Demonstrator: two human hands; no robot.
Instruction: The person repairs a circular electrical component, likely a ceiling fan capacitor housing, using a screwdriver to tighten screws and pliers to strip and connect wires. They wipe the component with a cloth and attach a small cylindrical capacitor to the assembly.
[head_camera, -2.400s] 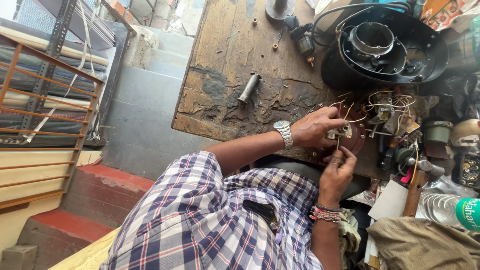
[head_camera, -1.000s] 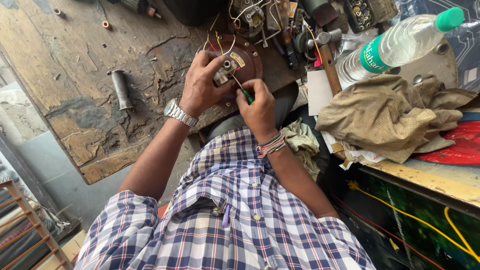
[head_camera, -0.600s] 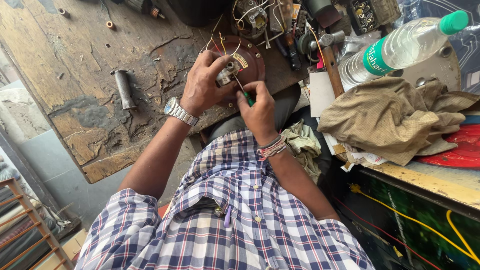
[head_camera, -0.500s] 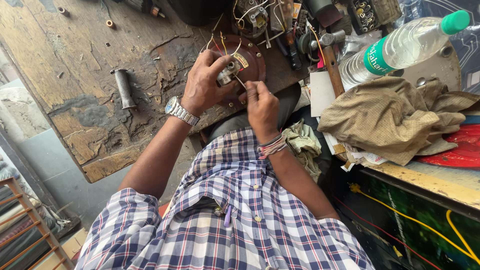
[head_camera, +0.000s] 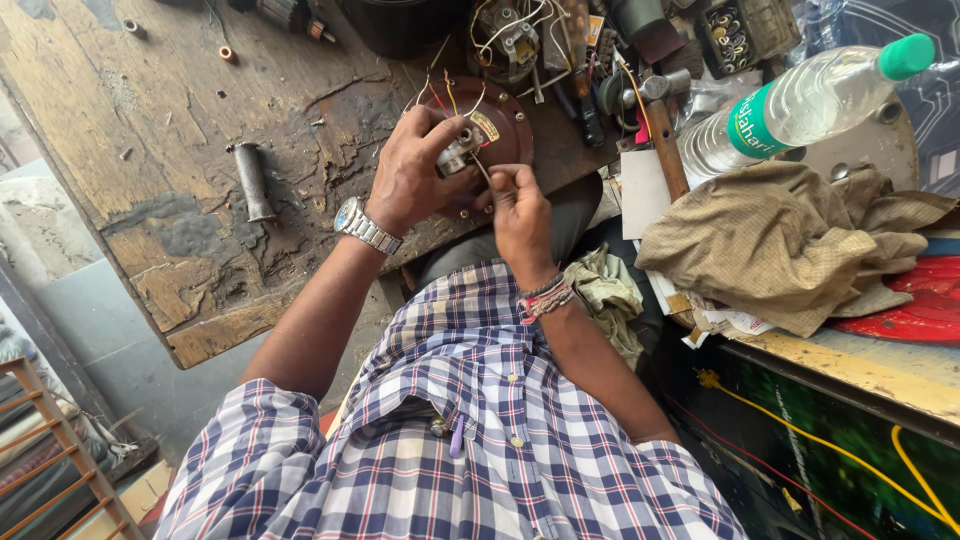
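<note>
1. The left hand (head_camera: 408, 178) grips a small metal part (head_camera: 458, 155) on a round brown motor plate (head_camera: 497, 130).
2. The right hand (head_camera: 520, 212) pinches a thin wire (head_camera: 481, 170) just below that part.
3. Coloured wires (head_camera: 450, 95) rise above the fingers (head_camera: 440, 132).
4. The wooden table (head_camera: 150, 150) lies beneath.

Both hands (head_camera: 470, 185) raised, fingers pinched

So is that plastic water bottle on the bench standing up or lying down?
Lying down. The water bottle rests on its side among the clutter, its green cap on and pointing up-right in the picture.
</note>
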